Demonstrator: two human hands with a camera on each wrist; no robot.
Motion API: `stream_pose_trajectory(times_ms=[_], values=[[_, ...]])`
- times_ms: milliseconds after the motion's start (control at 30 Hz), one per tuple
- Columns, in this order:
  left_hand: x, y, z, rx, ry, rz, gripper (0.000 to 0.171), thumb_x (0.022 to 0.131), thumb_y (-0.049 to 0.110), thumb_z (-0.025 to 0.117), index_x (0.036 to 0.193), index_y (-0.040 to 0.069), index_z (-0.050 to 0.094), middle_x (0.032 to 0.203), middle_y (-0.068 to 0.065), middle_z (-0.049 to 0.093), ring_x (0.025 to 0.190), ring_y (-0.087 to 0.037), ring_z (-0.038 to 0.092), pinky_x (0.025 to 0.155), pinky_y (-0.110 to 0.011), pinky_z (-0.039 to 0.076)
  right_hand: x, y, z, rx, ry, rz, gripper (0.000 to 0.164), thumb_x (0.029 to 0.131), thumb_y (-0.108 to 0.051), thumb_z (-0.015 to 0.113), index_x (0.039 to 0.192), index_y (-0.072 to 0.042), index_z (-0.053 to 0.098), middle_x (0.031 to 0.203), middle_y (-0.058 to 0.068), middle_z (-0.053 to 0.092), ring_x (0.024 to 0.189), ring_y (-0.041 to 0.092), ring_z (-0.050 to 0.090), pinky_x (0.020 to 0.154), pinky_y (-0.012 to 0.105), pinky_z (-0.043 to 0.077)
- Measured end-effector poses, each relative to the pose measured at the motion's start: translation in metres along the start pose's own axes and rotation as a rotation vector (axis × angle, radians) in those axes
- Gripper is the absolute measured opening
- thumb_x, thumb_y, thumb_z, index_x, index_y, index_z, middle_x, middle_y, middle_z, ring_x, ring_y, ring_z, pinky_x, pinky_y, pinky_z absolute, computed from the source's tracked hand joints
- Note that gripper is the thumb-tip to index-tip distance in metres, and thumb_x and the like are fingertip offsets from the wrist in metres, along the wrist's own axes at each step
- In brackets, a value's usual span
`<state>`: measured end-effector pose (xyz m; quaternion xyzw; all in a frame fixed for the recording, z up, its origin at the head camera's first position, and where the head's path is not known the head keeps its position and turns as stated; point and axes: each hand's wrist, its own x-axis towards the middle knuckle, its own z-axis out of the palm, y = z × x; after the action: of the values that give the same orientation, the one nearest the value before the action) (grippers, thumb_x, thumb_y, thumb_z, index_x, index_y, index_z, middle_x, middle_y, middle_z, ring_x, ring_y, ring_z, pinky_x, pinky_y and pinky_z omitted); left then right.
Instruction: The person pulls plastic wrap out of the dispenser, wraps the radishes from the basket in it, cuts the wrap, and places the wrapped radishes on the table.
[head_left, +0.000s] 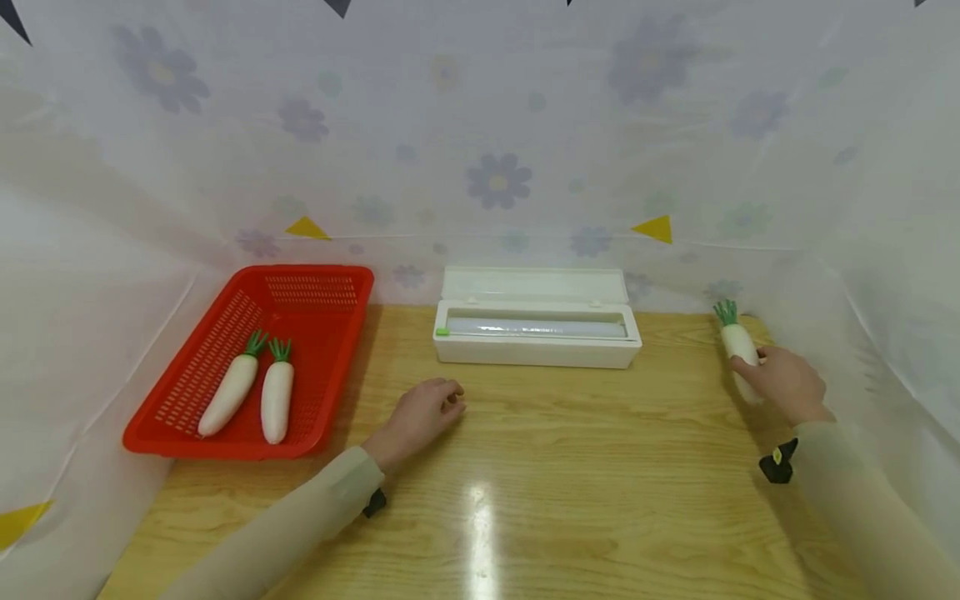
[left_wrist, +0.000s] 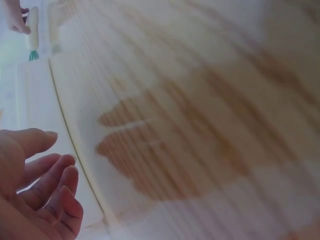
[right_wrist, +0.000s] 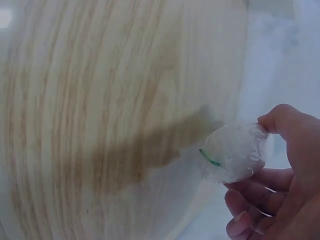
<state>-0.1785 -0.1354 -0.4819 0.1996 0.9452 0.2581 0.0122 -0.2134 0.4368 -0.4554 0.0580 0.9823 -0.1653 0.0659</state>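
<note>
At the far right of the table my right hand (head_left: 787, 383) grips a white radish (head_left: 741, 346) with green leaf stubs, thumb on one side and fingers on the other. Clear film wraps the radish's end (right_wrist: 234, 152) in the right wrist view. My left hand (head_left: 422, 419) hovers over the middle left of the table, fingers loosely bent, holding nothing. Nearest to it is a white cling-film dispenser (head_left: 536, 354) with its lid raised and a roll (head_left: 536, 327) inside. Two more white radishes, one on the left (head_left: 231, 393) and one on the right (head_left: 277, 400), lie in a red basket.
The red plastic basket (head_left: 342, 367) stands at the table's left side. White flowered cloth (head_left: 495, 108) hangs behind the wooden table (head_left: 570, 467) and along both sides, close to my right hand.
</note>
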Motion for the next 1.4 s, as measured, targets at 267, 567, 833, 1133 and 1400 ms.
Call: stream_pose_trajectory(times_ms=[267,567,833,1133,1400], values=[[-0.001,-0.004,0.001,0.004,0.014,0.006,0.018,0.097,0.017,0.075,0.111,0.006,0.075,0.098,-0.006,0.072,0.091,-0.022,0.068,0.082,-0.042,0.057,0.007,0.014,0.010,0.023,0.015,-0.010,0.080,0.105,-0.056,0.045,0.134,0.018,0.048,0.120,0.039,0.063,0.083,0.042,0.068,0.051,0.037,0.046],[-0.001,-0.003,0.001,0.014,0.012,-0.003,0.018,0.097,0.017,0.075,0.111,0.007,0.075,0.097,-0.005,0.072,0.090,-0.021,0.068,0.081,-0.041,0.057,0.006,0.015,0.015,0.038,0.016,-0.008,0.083,0.106,-0.059,0.041,0.140,0.018,0.044,0.123,0.041,0.060,0.085,0.044,0.067,0.051,0.038,0.047],[-0.001,-0.001,0.001,0.012,0.007,-0.003,0.018,0.099,0.018,0.072,0.112,0.006,0.075,0.099,-0.006,0.072,0.091,-0.022,0.068,0.081,-0.041,0.057,0.002,0.019,0.018,0.072,0.032,-0.033,0.080,0.106,-0.057,0.042,0.133,0.018,0.050,0.117,0.040,0.062,0.085,0.043,0.066,0.055,0.041,0.048],[0.000,-0.002,0.002,0.009,-0.011,-0.039,0.021,0.101,0.022,0.069,0.114,0.005,0.073,0.101,-0.006,0.073,0.093,-0.022,0.069,0.083,-0.041,0.057,0.002,0.024,0.023,0.113,0.095,0.009,0.079,0.107,-0.055,0.042,0.134,0.018,0.052,0.101,0.032,0.067,0.072,0.032,0.062,0.051,0.037,0.044],[-0.001,-0.002,0.000,0.028,-0.003,-0.021,0.019,0.101,0.020,0.070,0.112,0.005,0.073,0.097,-0.005,0.072,0.089,-0.021,0.068,0.079,-0.040,0.057,0.002,0.023,0.026,0.114,0.114,0.045,0.084,0.104,-0.057,0.047,0.138,0.020,0.045,0.122,0.041,0.057,0.092,0.049,0.064,0.059,0.047,0.050]])
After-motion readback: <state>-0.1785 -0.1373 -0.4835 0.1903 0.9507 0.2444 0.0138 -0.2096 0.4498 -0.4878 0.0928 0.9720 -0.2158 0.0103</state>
